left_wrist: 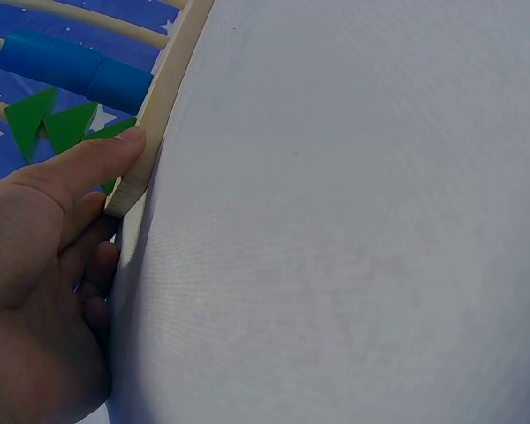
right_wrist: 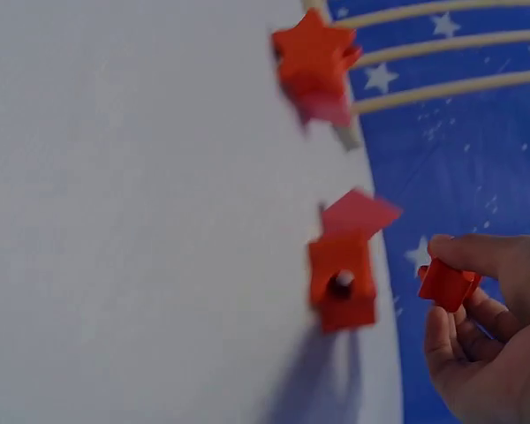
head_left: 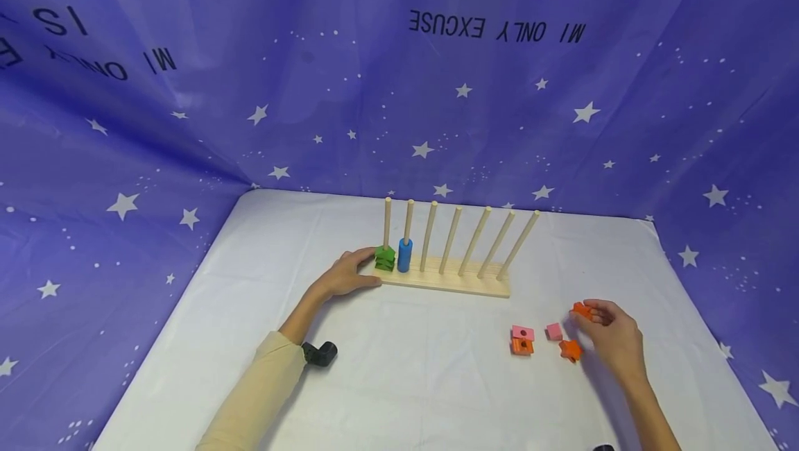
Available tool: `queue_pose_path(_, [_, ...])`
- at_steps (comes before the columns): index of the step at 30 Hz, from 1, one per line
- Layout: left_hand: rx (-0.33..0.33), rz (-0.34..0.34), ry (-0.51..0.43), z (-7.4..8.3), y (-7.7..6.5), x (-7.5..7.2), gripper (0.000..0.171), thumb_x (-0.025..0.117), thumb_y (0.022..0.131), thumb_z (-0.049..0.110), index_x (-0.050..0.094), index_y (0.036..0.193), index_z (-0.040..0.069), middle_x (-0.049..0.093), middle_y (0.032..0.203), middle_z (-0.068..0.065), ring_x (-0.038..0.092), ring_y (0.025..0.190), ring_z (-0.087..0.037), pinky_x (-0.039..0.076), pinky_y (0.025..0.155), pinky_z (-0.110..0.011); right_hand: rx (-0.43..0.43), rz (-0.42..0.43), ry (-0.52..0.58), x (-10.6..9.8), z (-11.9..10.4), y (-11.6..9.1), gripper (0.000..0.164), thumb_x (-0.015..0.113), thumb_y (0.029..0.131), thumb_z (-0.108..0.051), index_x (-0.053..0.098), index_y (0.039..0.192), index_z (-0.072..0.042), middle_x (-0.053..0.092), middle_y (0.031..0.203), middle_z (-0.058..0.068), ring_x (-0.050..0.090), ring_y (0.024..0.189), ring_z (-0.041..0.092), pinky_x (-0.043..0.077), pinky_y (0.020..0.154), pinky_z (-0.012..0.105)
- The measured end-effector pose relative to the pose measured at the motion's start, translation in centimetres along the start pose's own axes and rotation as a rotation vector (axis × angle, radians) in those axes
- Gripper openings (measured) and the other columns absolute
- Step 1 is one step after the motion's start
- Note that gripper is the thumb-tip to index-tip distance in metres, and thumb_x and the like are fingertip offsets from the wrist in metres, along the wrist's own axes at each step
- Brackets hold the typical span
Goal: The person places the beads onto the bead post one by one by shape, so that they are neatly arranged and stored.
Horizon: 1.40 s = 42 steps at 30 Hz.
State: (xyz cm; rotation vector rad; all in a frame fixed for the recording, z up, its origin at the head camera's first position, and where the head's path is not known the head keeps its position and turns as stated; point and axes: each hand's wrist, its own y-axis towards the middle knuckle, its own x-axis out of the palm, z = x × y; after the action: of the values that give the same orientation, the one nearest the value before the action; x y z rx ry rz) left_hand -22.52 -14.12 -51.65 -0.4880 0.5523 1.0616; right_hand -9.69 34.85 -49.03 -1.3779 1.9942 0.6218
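My left hand (head_left: 343, 274) grips the left end of a wooden peg stand (head_left: 449, 283), its thumb (left_wrist: 115, 152) against the base. On the stand's leftmost peg are stacked green triangular blocks (head_left: 385, 259); the neighbouring peg carries blue cylinders (left_wrist: 53, 62). Several pegs to the right are bare. Over at the right, my right hand (head_left: 614, 340) pinches an orange star-shaped block (right_wrist: 449, 284) between thumb and fingers, held off the table. Near that hand lie another orange star block (head_left: 571, 350), a pink block (head_left: 554, 332), a second pink block (head_left: 523, 332) and an orange block (head_left: 522, 346).
A white cloth (head_left: 399, 381) covers the table. Purple-blue star-patterned sheets (head_left: 374, 90) rise behind it and at both sides. A black curved object (head_left: 321, 354) sits by the left sleeve (head_left: 262, 381).
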Motion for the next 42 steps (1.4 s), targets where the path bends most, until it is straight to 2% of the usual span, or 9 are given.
queue_pose_path(3, [0.004,0.0,0.006,0.0,0.1,0.0,0.074,0.077,0.087,0.032,0.045,0.151,0.012,0.044,0.152,-0.013,0.042,0.127,-0.034,0.03,0.108,-0.056,-0.08,0.023,0.059,-0.1,-2.0,-0.2,0.042,0.076,0.091,-0.029,0.066,0.122,-0.003,0.068,0.107,0.015,0.053,0.085,-0.002,0.046,0.066,0.011])
queue_pose_path(6, [0.004,0.003,0.011,0.1,0.1,-0.1,0.073,0.077,0.087,0.031,0.045,0.151,0.012,0.044,0.152,-0.013,0.042,0.127,-0.034,0.029,0.109,-0.057,-0.19,0.019,0.145,-0.2,-4.7,-0.5,0.037,0.076,0.091,-0.022,0.066,0.121,-0.004,0.068,0.108,0.014,0.055,0.09,-0.006,0.046,0.072,0.008])
queue_pose_path(12, [0.001,0.007,0.011,0.0,0.1,-0.1,0.073,0.077,0.088,0.029,0.045,0.151,0.011,0.044,0.152,-0.014,0.041,0.128,-0.035,0.029,0.109,-0.057,-0.353,-0.066,0.342,0.2,-11.0,-0.9,0.037,0.076,0.09,-0.011,0.064,0.124,0.001,0.067,0.111,0.012,0.064,0.096,0.001,0.05,0.081,0.013])
queue_pose_path(20, [-0.004,0.009,0.003,-0.2,0.0,0.1,0.074,0.078,0.087,0.029,0.045,0.151,0.011,0.045,0.151,-0.014,0.043,0.126,-0.034,0.03,0.108,-0.057,-0.516,-0.161,0.539,2.4,-17.9,-0.6,0.037,0.075,0.087,0.003,0.064,0.122,0.005,0.066,0.113,0.017,0.065,0.101,0.011,0.048,0.093,0.02])
queue_pose_path(26, [0.0,0.007,0.004,-0.4,0.1,0.3,0.074,0.078,0.087,0.03,0.045,0.151,0.011,0.046,0.151,-0.014,0.044,0.125,-0.033,0.032,0.107,-0.056,-0.593,-0.21,0.627,4.2,-21.3,0.0,0.037,0.074,0.087,0.005,0.065,0.123,0.007,0.066,0.116,0.018,0.065,0.102,0.013,0.049,0.093,0.024])
queue_pose_path(31, [-0.012,0.003,0.026,-0.3,0.2,0.3,0.074,0.078,0.087,0.031,0.045,0.151,0.013,0.047,0.15,-0.013,0.044,0.124,-0.033,0.033,0.106,-0.057,-0.636,-0.229,0.659,4.9,-23.4,0.3,0.037,0.073,0.089,0.004,0.066,0.125,0.004,0.067,0.117,0.016,0.065,0.105,0.016,0.05,0.094,0.028])
queue_pose_path(42, [-0.004,0.002,0.036,-0.1,0.2,0.2,0.074,0.078,0.087,0.03,0.045,0.151,0.013,0.047,0.15,-0.013,0.044,0.125,-0.033,0.033,0.107,-0.055,-0.651,-0.183,0.672,5.6,-26.7,1.1,0.038,0.073,0.088,0.006,0.064,0.125,0.006,0.066,0.119,0.019,0.063,0.107,0.025,0.047,0.099,0.031])
